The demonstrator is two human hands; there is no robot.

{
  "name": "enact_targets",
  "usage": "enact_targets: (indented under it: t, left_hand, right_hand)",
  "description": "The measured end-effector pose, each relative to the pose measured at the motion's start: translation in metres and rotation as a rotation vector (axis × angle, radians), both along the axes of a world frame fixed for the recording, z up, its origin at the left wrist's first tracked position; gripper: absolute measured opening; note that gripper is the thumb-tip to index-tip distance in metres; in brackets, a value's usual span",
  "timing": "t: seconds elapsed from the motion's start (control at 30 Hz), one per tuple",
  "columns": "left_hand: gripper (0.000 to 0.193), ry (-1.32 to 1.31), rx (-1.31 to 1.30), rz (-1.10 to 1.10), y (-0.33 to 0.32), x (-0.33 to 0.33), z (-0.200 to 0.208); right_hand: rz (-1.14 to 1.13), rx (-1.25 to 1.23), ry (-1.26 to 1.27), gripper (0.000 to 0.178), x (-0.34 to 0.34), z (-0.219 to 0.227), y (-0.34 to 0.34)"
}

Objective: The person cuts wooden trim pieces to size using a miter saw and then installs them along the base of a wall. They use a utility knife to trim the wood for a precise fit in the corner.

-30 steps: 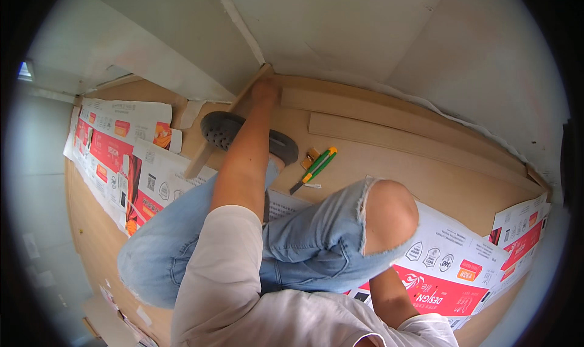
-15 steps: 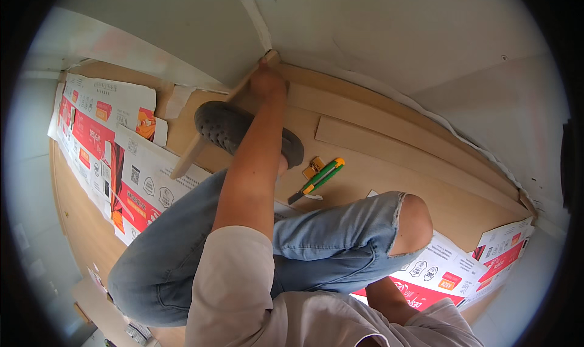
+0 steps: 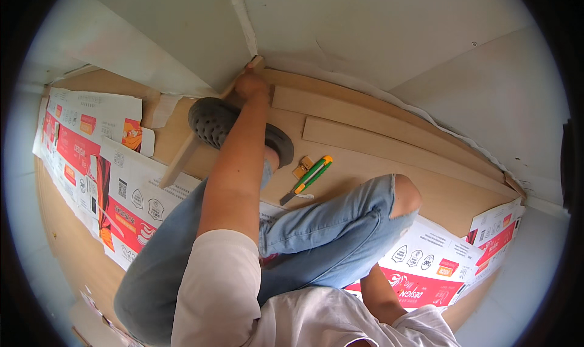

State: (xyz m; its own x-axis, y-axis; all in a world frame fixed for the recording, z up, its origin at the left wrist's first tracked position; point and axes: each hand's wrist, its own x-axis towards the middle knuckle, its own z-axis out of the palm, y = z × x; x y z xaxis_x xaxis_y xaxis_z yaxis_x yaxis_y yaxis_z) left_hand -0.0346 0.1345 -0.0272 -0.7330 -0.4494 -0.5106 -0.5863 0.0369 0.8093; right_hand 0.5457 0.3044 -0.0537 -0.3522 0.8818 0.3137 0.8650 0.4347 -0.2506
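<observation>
My left hand (image 3: pixel 252 85) reaches to the far corner, its fingers closed around the upper end of a tan wooden strip (image 3: pixel 178 163). The strip slants down to the left and passes behind my grey perforated clog (image 3: pixel 277 141). Only the forearm (image 3: pixel 380 292) shows of my right arm; the hand is hidden behind my bent knee. Between the clog and that knee lies a green and yellow utility knife (image 3: pixel 313 176) with its dark end toward me. A small brass-coloured piece (image 3: pixel 302 166) sits against it.
Flattened printed cardboard (image 3: pixel 118 192) covers the floor at left, and more cardboard (image 3: pixel 420 274) lies at right. Long tan boards (image 3: pixel 389 152) run along the base of the pale wall (image 3: pixel 389 37). Walls meet at the far corner, close to my left hand.
The whole view has shifted slightly, with the floor items sitting a little further left. My left hand keeps its hold on the strip in the corner.
</observation>
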Motion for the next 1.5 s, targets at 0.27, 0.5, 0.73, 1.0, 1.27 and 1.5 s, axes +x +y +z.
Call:
enact_targets:
  t: [0.27, 0.5, 0.73, 1.0, 1.27, 1.5]
  left_hand:
    - [0.058, 0.067, -0.234, -0.211, -0.021, 0.009, 0.024]
    - [0.064, 0.16, -0.519, -0.364, -0.037, 0.004, -0.009]
    - [0.065, -0.008, -0.227, -0.349, -0.021, 0.009, 0.018]
    - [0.063, 0.029, -0.323, -0.399, -0.01, 0.006, -0.013]
    - [0.062, 0.143, -0.34, -0.239, -0.015, -0.008, -0.032]
    - [0.067, 0.053, -0.469, -0.219, -0.02, -0.009, -0.033]
  right_hand:
    - [0.264, -0.391, 0.127, 0.031, -0.001, 0.057, 0.041]
    - [0.547, -0.437, 0.054, 0.03, -0.192, 0.15, 0.138]
    - [0.995, -0.253, -0.509, 0.049, -0.368, 0.109, 0.095]
    - [0.985, -0.301, -0.434, 0.047, -0.367, 0.069, 0.099]
    - [0.863, -0.144, -0.182, 0.033, -0.385, 0.082, 0.096]
    - [0.718, -0.108, -0.134, 0.03, -0.413, 0.078, 0.065]
